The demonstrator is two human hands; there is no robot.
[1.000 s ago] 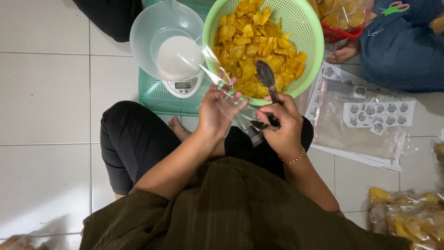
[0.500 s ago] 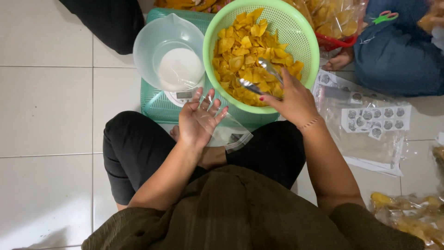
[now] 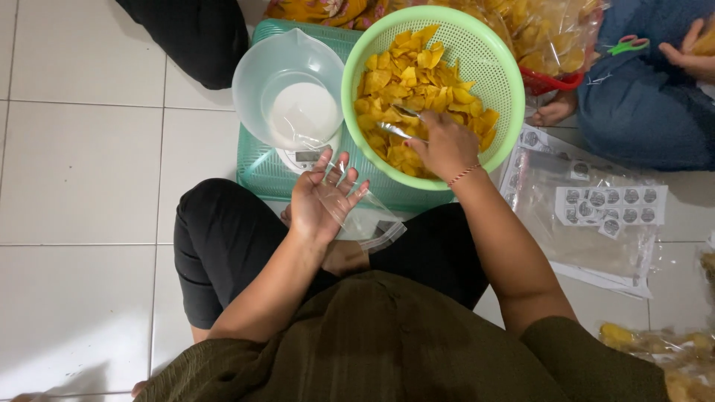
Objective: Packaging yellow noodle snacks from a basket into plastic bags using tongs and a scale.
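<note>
Reaching into the round light-green perforated plastic basket [image 3: 500, 67], the right hand [image 3: 445, 145] is closed around a metal spoon [image 3: 402, 123], whose bowl lies buried among the yellow chips [image 3: 417, 78]. Left hand [image 3: 322, 197] sits over the lap with fingers spread wide, palm resting against a clear plastic bag [image 3: 369, 223]. Just beside the basket, a translucent plastic bowl [image 3: 287, 78] stands on a small scale, atop a teal plastic crate [image 3: 261, 175].
</note>
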